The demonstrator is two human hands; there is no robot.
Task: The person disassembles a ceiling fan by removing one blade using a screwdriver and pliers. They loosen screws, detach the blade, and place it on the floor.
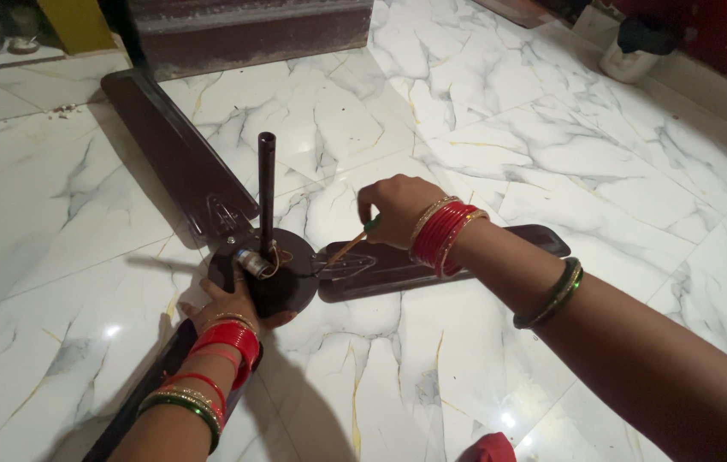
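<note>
While the left hand (231, 301) is pinning the dark brown ceiling fan's round motor hub (282, 272) flat on the marble floor (466, 128),
right hand (398, 210) is pinching a green-handled screwdriver (353, 242) w/ closed fingers, tip angling into the blade bracket (338, 263), prob so it's not shifting.

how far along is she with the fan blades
Looks done: three dark blades lie at the fan hub, the far blade seated on it. In hand: right hand drives a screwdriver at the right blade bracket while left hand steadies the hub. Left: whether the near blade is fastened cannot be told.
</note>
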